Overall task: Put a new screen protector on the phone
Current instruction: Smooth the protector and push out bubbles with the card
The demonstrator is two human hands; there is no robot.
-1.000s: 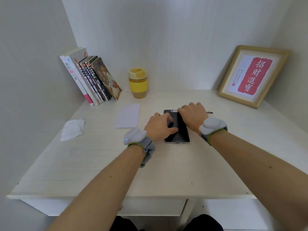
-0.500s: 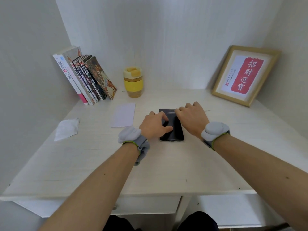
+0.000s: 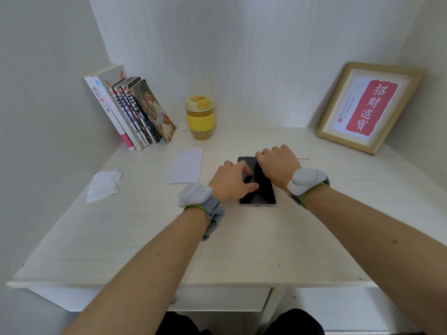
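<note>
The phone (image 3: 262,192) lies flat on the white desk (image 3: 242,238) with its dark screen up and its near end towards me. My left hand (image 3: 232,181) rests on the phone's left side, thumb and forefinger stretched out and pressing on the glass. My right hand (image 3: 278,163) covers the far right part of the phone, its fingers curled down over the far edge. I cannot make out a separate screen protector on the glass.
A white paper sheet (image 3: 185,165) lies left of the phone, a crumpled white wipe (image 3: 104,183) farther left. Leaning books (image 3: 130,112) and a yellow cup (image 3: 200,117) stand at the back, a framed picture (image 3: 367,107) at the back right. A thin pin (image 3: 303,158) lies beside my right hand.
Both hands stay on the phone in nearly the same places. My head has shifted a little, so the whole scene sits slightly differently in view.
</note>
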